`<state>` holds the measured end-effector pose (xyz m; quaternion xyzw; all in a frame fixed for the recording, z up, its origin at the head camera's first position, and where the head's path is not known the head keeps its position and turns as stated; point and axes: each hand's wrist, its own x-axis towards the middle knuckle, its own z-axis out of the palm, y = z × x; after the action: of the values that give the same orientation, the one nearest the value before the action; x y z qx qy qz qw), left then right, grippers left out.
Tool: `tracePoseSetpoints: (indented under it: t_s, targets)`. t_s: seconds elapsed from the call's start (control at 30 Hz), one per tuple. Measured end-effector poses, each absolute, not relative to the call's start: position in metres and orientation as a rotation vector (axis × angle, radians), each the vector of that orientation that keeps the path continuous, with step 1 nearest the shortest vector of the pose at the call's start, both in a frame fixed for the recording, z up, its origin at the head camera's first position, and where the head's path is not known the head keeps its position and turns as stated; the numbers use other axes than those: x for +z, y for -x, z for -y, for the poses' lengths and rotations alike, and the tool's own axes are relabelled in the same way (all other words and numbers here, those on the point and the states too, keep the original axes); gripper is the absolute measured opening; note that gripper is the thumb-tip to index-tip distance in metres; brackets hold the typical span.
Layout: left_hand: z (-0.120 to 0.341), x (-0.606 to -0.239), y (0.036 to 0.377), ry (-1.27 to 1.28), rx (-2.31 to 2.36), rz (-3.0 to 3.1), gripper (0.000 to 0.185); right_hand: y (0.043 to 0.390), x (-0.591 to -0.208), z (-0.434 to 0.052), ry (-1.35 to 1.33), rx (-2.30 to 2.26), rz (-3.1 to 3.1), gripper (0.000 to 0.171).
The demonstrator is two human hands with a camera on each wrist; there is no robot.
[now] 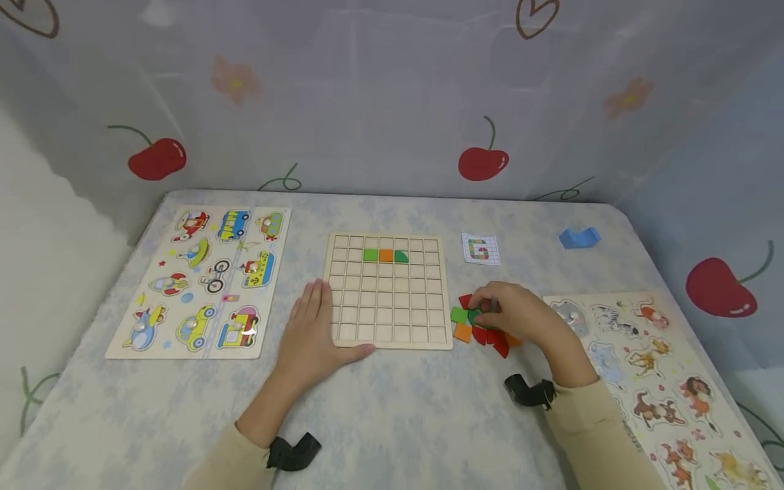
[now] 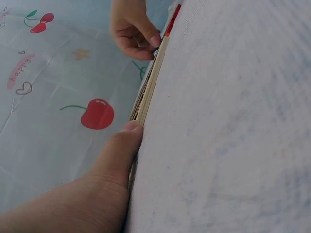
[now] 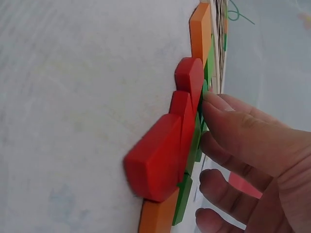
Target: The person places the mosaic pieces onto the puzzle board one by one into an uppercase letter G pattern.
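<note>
A wooden grid board [image 1: 388, 306] lies at the table's middle. Its second row holds a green square [image 1: 370, 255], an orange square [image 1: 386, 255] and a green rounded piece [image 1: 401, 256]. My left hand [image 1: 315, 327] lies flat on the table at the board's near left corner, thumb [image 2: 121, 150] against the board's edge [image 2: 148, 85]. Right of the board is a pile of red [image 1: 490, 335], green [image 1: 459, 314] and orange [image 1: 463, 332] pieces. My right hand [image 1: 485, 314] is curled over the pile and pinches a dark green piece [image 1: 474, 316]. Up close, red pieces [image 3: 165, 155] lie over green ones [image 3: 184, 199].
A small pattern card [image 1: 480, 249] and a blue block [image 1: 578, 237] lie beyond the pile. A vehicle peg puzzle [image 1: 202, 279] fills the left side, an animal peg puzzle [image 1: 649, 367] the right. Cherry-print curtain walls surround the table.
</note>
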<state>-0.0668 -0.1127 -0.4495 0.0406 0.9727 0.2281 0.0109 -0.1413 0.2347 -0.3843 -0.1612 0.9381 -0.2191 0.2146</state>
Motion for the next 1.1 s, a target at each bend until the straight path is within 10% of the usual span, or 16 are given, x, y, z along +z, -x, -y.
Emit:
tracePoseSetpoints:
  t_s: [0.57,1.1]
  targets:
    - [0.158,-0.431,0.074,-0.103,0.534,-3.076,0.141,0.151,-0.403,-0.198,0.57,-0.743,-2.551,0.026]
    - [0.11,-0.452,0.063,-0.035,0.669,-3.034,0.141,0.141,-0.389,-0.233,0.534,-0.689,-2.555,0.022]
